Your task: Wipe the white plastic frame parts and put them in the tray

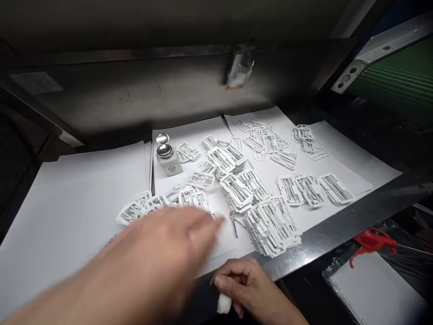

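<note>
My left hand (158, 253) reaches across the front of the table, smeared by motion. Its fingers are too blurred to tell whether they hold anything. Just behind it lie loose thin white slotted frames (191, 197). My right hand (253, 289) is at the table's front edge, its fingers closed around a white wad (224, 304), perhaps cloth or cotton. Beyond that hand rises a thick stack of the same slotted frames (270, 225). A thin metal tool (234, 225) lies left of the stack, partly hidden under it.
A squat dispenser bottle (172, 164) with its metal lid raised stands at the back left. More slotted frames lie in piles (265, 137) to the right. White paper sheets (84, 194) cover the metal table (311, 243). Red-handled scissors or pliers (374, 240) lie below its right edge.
</note>
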The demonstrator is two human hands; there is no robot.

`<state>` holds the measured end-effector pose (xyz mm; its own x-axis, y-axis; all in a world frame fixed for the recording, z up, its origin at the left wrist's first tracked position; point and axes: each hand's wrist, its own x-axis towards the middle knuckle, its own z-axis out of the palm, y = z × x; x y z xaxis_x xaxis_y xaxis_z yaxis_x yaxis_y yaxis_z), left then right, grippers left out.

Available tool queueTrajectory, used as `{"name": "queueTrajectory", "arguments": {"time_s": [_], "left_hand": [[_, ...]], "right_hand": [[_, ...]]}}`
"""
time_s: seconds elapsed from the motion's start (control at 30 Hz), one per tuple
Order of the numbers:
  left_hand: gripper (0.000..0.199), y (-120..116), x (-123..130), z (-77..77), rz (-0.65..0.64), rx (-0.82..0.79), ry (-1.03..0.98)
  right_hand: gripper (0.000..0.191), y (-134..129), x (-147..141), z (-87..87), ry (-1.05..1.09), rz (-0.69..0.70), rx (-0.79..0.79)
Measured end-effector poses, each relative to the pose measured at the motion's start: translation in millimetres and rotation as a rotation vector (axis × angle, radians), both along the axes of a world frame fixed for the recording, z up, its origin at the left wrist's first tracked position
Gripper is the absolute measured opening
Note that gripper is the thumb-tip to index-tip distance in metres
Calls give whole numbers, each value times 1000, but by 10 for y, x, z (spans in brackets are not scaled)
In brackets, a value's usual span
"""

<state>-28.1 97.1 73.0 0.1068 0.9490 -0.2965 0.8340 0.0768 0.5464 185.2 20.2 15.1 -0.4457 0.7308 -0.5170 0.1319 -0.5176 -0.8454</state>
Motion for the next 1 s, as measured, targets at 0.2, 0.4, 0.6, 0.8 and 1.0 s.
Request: {"name": "queueTrajectory", "arguments": {"time_s": [0.2,0.4,0.6,0.8,1.0], "left_hand": [[81,1210,110,13,-235,-3,10],[75,1424,144,-314,-254,-86,-139],[53,1223,-3,6,-160,8,-265],[42,653,-45,-21,-127,-83,-156],[25,406,-4,-198,-258,94,176]], "right_hand": [[47,24,14,-72,94,-72,-58],[46,28,65,-98,100,-113,-81],[46,50,50,-26,93,-107,-90],[40,57,12,-28,130,-109,-88],[38,57,42,1,118,-136,-54]]}}
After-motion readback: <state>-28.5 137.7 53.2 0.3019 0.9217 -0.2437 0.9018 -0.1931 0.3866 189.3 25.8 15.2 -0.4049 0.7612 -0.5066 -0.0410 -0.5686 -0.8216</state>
